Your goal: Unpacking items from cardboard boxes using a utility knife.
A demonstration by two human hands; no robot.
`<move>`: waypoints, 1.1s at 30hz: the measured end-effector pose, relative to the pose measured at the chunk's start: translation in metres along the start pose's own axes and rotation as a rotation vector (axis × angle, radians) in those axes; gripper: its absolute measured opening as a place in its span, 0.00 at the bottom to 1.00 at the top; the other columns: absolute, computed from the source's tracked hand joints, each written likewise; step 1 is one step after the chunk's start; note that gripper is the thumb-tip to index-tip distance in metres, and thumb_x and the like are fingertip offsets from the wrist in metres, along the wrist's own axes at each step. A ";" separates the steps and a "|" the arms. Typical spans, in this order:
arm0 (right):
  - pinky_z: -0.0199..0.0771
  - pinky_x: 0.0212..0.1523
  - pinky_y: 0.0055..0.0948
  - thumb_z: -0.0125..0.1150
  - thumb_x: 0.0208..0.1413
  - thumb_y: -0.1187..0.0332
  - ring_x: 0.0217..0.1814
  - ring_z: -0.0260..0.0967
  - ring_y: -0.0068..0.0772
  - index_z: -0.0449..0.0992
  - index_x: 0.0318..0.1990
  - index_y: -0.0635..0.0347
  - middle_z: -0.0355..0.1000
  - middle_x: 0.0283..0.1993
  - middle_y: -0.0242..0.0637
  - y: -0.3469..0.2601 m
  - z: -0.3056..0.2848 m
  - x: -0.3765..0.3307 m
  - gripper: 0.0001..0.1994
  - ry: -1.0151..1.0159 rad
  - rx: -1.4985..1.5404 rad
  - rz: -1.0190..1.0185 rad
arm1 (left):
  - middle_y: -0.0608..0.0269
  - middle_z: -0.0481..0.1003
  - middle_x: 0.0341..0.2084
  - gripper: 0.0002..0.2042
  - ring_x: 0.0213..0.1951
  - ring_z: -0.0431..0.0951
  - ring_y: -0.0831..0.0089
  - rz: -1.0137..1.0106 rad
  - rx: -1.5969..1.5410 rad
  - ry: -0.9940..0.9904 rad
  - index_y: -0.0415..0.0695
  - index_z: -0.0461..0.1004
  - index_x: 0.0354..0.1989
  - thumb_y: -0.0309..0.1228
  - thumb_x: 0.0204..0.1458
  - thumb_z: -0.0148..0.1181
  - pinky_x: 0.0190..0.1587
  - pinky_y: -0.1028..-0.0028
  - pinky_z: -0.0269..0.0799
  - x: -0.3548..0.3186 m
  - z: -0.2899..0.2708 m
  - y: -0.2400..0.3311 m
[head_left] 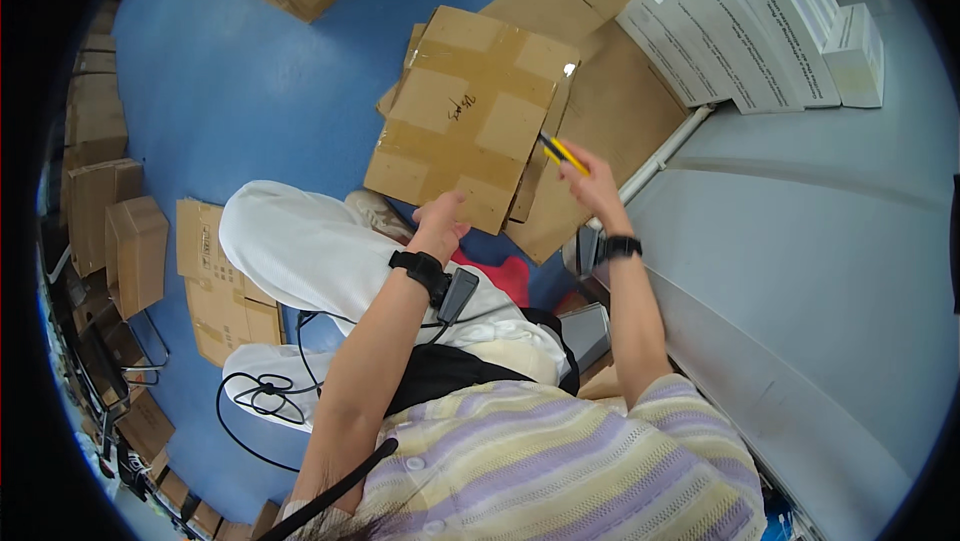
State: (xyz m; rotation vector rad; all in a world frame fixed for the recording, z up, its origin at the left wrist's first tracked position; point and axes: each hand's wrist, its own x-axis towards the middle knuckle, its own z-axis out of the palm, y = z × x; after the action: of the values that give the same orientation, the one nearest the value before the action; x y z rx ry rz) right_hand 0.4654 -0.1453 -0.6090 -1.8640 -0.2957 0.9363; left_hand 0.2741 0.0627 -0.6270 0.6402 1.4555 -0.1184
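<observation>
Clamped on a slim yellow-and-black knife [566,156], the right hand [598,191] I watched pointed it lengthwise up-left, toward a rectangular brown cardboard box [462,121].

Room left of carton [480,146], table [790,231] right

The blue floor [250,91] carries flattened cardboard [625,116]; the grey tabletop [800,251], white boxes [735,36].
</observation>
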 end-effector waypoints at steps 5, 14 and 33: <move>0.55 0.18 0.16 0.57 0.63 0.67 0.18 0.57 0.14 0.64 0.67 0.51 0.73 0.35 0.31 0.010 0.034 -0.058 0.24 0.178 0.401 0.131 | 0.53 0.72 0.43 0.17 0.38 0.73 0.62 0.033 -0.123 0.242 0.44 0.67 0.48 0.24 0.50 0.62 0.36 0.63 0.75 -0.029 0.021 -0.002; 0.61 0.21 0.16 0.57 0.63 0.66 0.21 0.61 0.14 0.68 0.56 0.58 0.74 0.35 0.31 -0.046 0.036 -0.035 0.16 0.326 0.342 -0.128 | 0.52 0.74 0.41 0.17 0.46 0.77 0.63 0.029 0.019 -0.621 0.39 0.64 0.55 0.23 0.57 0.54 0.44 0.64 0.77 -0.042 0.019 0.002; 0.74 0.41 0.26 0.66 0.55 0.65 0.39 0.73 0.27 0.71 0.54 0.65 0.75 0.40 0.37 0.010 0.081 -0.071 0.21 -0.171 -0.135 0.116 | 0.42 0.65 0.52 0.27 0.51 0.71 0.55 -0.008 -0.136 0.058 0.32 0.59 0.58 0.24 0.50 0.62 0.54 0.63 0.72 -0.045 0.001 0.045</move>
State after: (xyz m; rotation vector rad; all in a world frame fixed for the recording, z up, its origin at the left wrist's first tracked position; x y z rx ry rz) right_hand 0.3582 -0.1361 -0.6011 -1.9438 -0.3647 1.1839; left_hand 0.2890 0.0855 -0.5697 0.5306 1.5083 -0.0073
